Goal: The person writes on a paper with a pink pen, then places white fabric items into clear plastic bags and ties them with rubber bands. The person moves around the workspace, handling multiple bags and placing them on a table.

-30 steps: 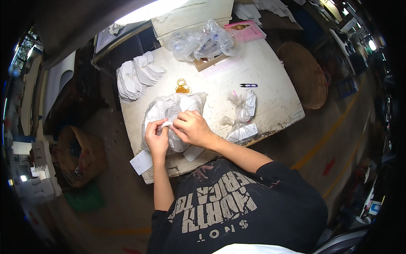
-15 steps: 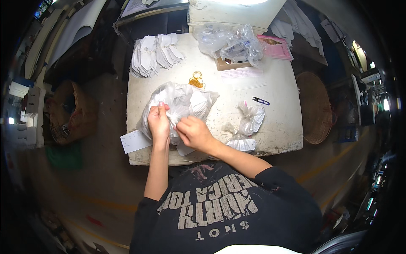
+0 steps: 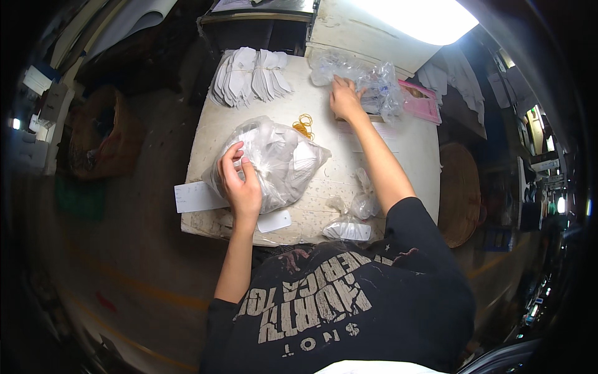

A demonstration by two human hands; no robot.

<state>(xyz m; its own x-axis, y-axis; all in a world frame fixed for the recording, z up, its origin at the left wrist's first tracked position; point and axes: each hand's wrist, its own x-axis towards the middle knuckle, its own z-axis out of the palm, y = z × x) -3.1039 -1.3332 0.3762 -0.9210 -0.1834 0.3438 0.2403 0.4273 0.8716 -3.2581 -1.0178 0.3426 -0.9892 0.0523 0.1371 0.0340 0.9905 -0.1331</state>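
So the full bag (image 3: 289, 181) is sat at the near left of the table (image 3: 420, 149), long axis running roughly left to right, one pinched corner poking right and the scrunched knot facing up. Its near-left side is touched by the left hand (image 3: 242, 184), fingers loosely curled, thumb held apart from them. Two white cards, one to the left (image 3: 198, 197) and one on the near side (image 3: 274, 220), are partly covered by it. Rubber bands (image 3: 304, 127) are heaped just past its far side. Two small bags (image 3: 347, 230) are parked to the right. Over at the far side, the clear bags (image 3: 381, 84) are touched by the right hand (image 3: 346, 98); whether anything's been gripped can't be told. White bundles (image 3: 249, 76) are stacked far left.
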